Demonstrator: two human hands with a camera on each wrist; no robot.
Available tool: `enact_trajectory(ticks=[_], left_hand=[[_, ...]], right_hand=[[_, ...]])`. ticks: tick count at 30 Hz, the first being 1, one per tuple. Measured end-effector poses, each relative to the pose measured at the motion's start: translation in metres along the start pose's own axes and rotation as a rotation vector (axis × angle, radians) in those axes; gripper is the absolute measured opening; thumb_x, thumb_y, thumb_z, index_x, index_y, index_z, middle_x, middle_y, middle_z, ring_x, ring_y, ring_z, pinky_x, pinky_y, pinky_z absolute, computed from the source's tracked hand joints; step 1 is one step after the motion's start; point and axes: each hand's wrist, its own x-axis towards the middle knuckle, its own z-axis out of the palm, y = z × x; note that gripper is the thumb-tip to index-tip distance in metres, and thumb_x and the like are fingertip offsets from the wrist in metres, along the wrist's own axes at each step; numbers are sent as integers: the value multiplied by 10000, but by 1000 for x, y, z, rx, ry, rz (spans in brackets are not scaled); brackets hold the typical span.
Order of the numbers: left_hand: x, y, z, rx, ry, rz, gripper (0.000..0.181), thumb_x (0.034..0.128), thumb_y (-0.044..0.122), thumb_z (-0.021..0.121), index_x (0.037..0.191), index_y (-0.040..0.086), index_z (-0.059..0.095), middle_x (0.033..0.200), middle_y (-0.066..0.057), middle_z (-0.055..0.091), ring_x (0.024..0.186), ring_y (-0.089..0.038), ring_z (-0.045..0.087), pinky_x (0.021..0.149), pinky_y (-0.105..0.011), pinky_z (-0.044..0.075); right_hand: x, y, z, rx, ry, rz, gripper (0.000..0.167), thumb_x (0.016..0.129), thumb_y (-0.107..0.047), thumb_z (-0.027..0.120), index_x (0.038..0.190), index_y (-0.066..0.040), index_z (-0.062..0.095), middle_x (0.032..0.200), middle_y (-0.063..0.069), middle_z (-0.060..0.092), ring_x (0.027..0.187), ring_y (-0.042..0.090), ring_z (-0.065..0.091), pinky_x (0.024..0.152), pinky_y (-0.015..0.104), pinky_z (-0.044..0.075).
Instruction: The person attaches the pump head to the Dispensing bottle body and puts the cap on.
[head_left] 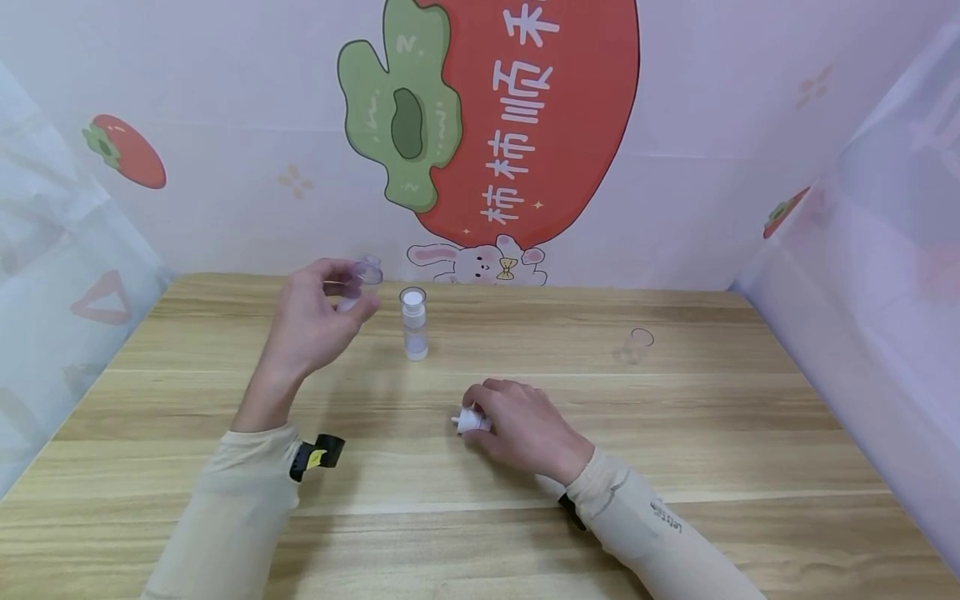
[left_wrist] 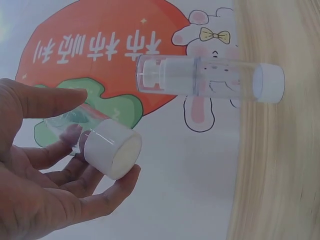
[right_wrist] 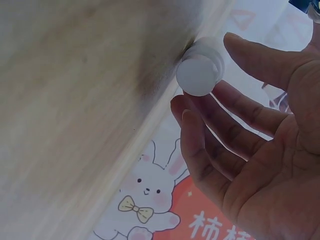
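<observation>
My left hand [head_left: 315, 317] is raised over the back left of the table. It holds a clear bottle [left_wrist: 112, 147] with a white base, tilted, between thumb and fingers; the white base faces the wrist camera. Just right of it, a second clear bottle [head_left: 415, 333] with a white pump under a transparent cap stands upright on the table. Low over the table's middle, my right hand [head_left: 525, 425] pinches a small white pump head [head_left: 472, 421] lying on its side, nozzle pointing left. Its round white end [right_wrist: 196, 75] shows in the right wrist view.
A clear cap [head_left: 637, 344] rests on the right part of the wooden table [head_left: 712, 417]. Behind the table's back edge hangs a printed cloth [head_left: 247, 200] with a persimmon and a rabbit, and similar cloth closes off both sides.
</observation>
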Motion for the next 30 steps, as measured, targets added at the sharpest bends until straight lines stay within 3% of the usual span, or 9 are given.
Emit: enact_trajectory(ticks=[9, 17, 24, 30], left_hand=[[0, 1, 13, 12, -14, 67, 380, 868, 1, 657, 1217, -135, 596, 1121, -249, 635, 1032, -366, 585, 848, -381, 451], [-1, 3, 19, 45, -6, 94, 353, 798, -71, 659, 1148, -110, 642, 1054, -217, 657, 975, -344, 601, 837, -397, 454], [-3, 9, 20, 64, -9, 70, 377, 810, -47, 700, 1180, -91, 641, 1098, -213, 658, 1012, -359, 612, 887, -443, 476], [-3, 11, 21, 57, -5, 85, 373, 804, -36, 725, 1166, -91, 655, 1088, -214, 671, 1018, -363, 628, 898, -447, 481]], right_hand=[[-2, 1, 2, 0, 5, -26, 215, 860, -199, 831, 1036, -129, 728, 919, -41, 654, 790, 111, 580, 700, 295, 499], [-2, -1, 2, 17, -18, -21, 213, 853, -183, 832, 1031, -134, 726, 915, -47, 651, 796, 121, 583, 693, 305, 503], [-1, -1, 2, 16, -35, -32, 196, 862, -172, 819, 1034, -132, 734, 910, -44, 650, 779, 110, 574, 666, 285, 493], [-1, -1, 2, 14, -59, -35, 203, 865, -174, 813, 1048, -130, 736, 919, -42, 653, 781, 108, 568, 666, 282, 489]])
